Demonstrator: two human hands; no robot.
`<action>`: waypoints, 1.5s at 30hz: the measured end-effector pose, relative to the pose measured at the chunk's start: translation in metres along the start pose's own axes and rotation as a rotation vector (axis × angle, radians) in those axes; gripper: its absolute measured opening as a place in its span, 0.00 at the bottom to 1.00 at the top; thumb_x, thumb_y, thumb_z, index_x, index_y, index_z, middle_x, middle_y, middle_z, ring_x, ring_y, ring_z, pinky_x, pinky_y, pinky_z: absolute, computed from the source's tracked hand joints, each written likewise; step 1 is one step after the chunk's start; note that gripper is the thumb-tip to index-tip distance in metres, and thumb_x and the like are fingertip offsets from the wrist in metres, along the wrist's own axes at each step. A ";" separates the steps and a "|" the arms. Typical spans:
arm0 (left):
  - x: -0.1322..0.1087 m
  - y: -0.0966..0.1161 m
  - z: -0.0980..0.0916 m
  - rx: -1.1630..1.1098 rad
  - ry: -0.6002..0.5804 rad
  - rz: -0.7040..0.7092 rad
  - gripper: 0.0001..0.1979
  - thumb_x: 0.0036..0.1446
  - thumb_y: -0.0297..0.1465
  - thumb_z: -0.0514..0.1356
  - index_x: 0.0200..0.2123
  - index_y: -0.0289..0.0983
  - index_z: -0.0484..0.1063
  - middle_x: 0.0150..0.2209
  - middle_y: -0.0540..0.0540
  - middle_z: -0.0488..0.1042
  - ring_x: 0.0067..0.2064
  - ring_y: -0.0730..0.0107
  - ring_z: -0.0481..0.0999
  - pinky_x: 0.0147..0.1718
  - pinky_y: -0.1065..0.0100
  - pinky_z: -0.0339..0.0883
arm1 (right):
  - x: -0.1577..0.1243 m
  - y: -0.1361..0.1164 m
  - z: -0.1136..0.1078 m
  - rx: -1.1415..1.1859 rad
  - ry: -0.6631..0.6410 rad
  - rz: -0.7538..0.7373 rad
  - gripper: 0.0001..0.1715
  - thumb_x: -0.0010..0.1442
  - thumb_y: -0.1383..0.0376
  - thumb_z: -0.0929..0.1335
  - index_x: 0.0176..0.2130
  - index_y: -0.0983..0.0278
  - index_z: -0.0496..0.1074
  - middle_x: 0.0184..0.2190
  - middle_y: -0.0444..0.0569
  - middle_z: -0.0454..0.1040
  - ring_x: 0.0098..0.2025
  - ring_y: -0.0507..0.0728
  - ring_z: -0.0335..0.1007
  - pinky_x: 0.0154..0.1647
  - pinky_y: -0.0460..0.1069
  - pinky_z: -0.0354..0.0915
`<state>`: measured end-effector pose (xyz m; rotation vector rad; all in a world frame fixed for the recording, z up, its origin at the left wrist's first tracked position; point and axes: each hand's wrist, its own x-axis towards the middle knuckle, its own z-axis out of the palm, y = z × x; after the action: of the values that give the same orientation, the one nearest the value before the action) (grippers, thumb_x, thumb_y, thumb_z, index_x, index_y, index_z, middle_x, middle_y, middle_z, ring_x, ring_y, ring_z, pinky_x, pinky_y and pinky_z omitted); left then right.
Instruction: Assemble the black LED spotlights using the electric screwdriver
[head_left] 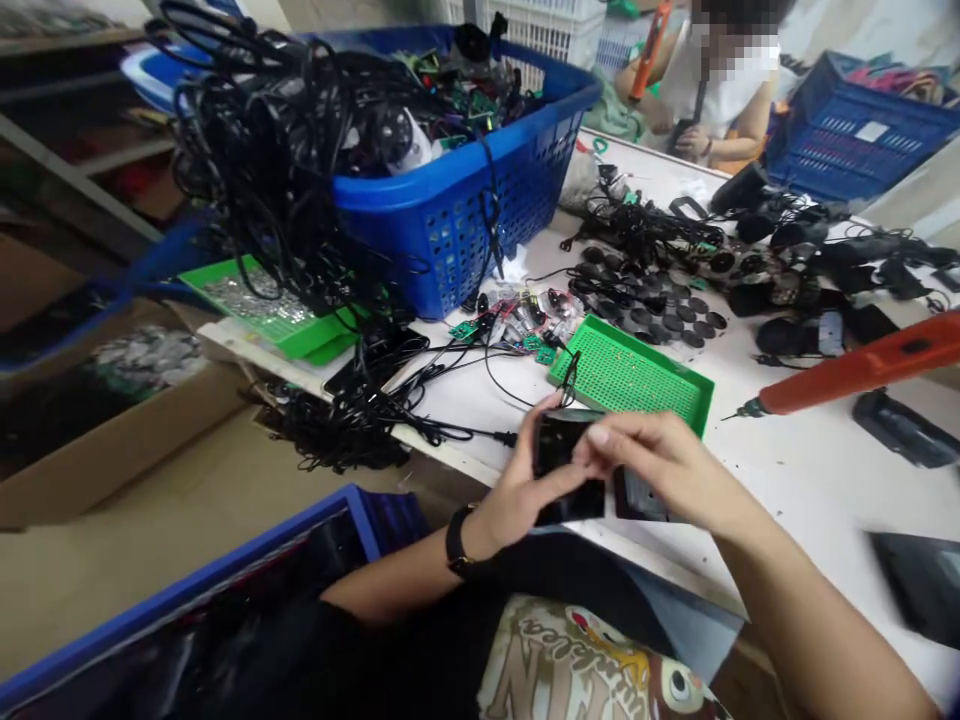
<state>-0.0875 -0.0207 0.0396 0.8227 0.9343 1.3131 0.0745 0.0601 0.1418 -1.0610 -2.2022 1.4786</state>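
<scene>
My left hand (517, 495) is wrapped round a black plastic housing (559, 440), holding it at the table's front edge. Over the open face of that housing, my right hand (652, 455) has its thumb and fingers pinched together; whatever they hold is too small or hidden to make out. A second dark casing part (637, 495) lies partly under my right hand. Just beyond both hands sits a green perforated tray (630, 370) with tiny bits in it. A black cable (480, 434) runs along the table to near my left hand.
An orange electric screwdriver (862, 368) reaches in from the right. A blue basket (465, 210) heaped with cables and circuit boards stands at the back left. Black round discs (667, 310) and casings cover the far table. A co-worker (712, 100) sits opposite. A blue crate (360, 530) is low left.
</scene>
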 end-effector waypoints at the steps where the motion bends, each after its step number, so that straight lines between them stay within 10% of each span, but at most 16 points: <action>1: -0.002 0.003 -0.011 -0.059 0.086 0.005 0.43 0.57 0.43 0.73 0.71 0.49 0.57 0.59 0.44 0.73 0.59 0.54 0.75 0.65 0.50 0.65 | 0.017 0.002 -0.005 -0.026 0.081 -0.003 0.26 0.71 0.49 0.62 0.34 0.63 0.77 0.29 0.47 0.78 0.32 0.54 0.73 0.38 0.49 0.66; 5: -0.005 0.014 -0.047 -0.271 0.368 0.018 0.36 0.58 0.43 0.71 0.67 0.53 0.62 0.54 0.49 0.77 0.48 0.62 0.80 0.51 0.58 0.76 | 0.090 0.021 -0.024 -0.528 0.441 0.117 0.19 0.70 0.56 0.63 0.37 0.63 0.78 0.32 0.51 0.80 0.37 0.59 0.76 0.43 0.52 0.67; 9: -0.005 0.020 -0.061 -0.379 0.404 0.051 0.32 0.60 0.43 0.69 0.66 0.53 0.65 0.54 0.50 0.79 0.50 0.62 0.82 0.51 0.59 0.76 | 0.155 0.046 -0.032 -0.813 0.371 0.318 0.21 0.65 0.60 0.66 0.54 0.64 0.76 0.54 0.58 0.79 0.52 0.64 0.77 0.51 0.54 0.69; 14: -0.001 0.023 -0.064 -0.456 0.368 -0.002 0.36 0.59 0.40 0.70 0.68 0.51 0.63 0.54 0.48 0.79 0.52 0.58 0.81 0.53 0.58 0.75 | 0.190 0.058 -0.029 -0.908 0.268 0.384 0.25 0.55 0.60 0.73 0.51 0.66 0.78 0.59 0.62 0.75 0.57 0.70 0.72 0.56 0.58 0.70; 18: 0.003 0.025 -0.067 -0.484 0.378 0.004 0.35 0.57 0.40 0.71 0.66 0.49 0.66 0.55 0.47 0.79 0.55 0.56 0.80 0.53 0.58 0.75 | 0.184 0.043 -0.021 -0.961 0.291 0.342 0.29 0.53 0.56 0.73 0.52 0.66 0.73 0.54 0.63 0.78 0.60 0.74 0.68 0.58 0.61 0.67; 24: 0.004 0.029 -0.076 -0.470 0.362 0.005 0.35 0.57 0.40 0.70 0.66 0.51 0.66 0.57 0.48 0.78 0.56 0.55 0.79 0.54 0.58 0.74 | 0.123 0.015 -0.015 -0.622 0.429 0.233 0.24 0.49 0.56 0.73 0.43 0.60 0.66 0.38 0.50 0.79 0.37 0.61 0.74 0.40 0.53 0.68; 34: 0.019 0.037 -0.055 -0.427 0.144 -0.103 0.33 0.56 0.42 0.71 0.62 0.41 0.71 0.56 0.42 0.80 0.55 0.51 0.81 0.53 0.56 0.75 | 0.000 0.033 -0.026 -0.195 0.674 0.018 0.26 0.51 0.56 0.76 0.46 0.56 0.65 0.42 0.47 0.76 0.44 0.59 0.75 0.48 0.56 0.73; 40: 0.041 0.031 -0.024 -0.369 0.044 -0.197 0.28 0.54 0.40 0.72 0.55 0.36 0.74 0.52 0.39 0.82 0.54 0.49 0.82 0.51 0.56 0.77 | 0.019 0.042 -0.022 0.106 0.717 -0.096 0.27 0.48 0.56 0.78 0.44 0.57 0.68 0.43 0.46 0.77 0.47 0.58 0.75 0.52 0.55 0.72; 45: 0.050 0.039 -0.019 -0.327 0.129 0.167 0.29 0.55 0.38 0.71 0.59 0.42 0.72 0.57 0.42 0.79 0.61 0.48 0.77 0.54 0.55 0.76 | 0.070 0.049 -0.016 0.422 0.603 -0.158 0.30 0.44 0.55 0.80 0.43 0.57 0.67 0.44 0.45 0.76 0.47 0.56 0.74 0.54 0.54 0.72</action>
<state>-0.1205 0.0320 0.0627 0.5764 0.7341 1.6287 0.0559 0.1302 0.0939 -0.9910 -1.4463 1.2593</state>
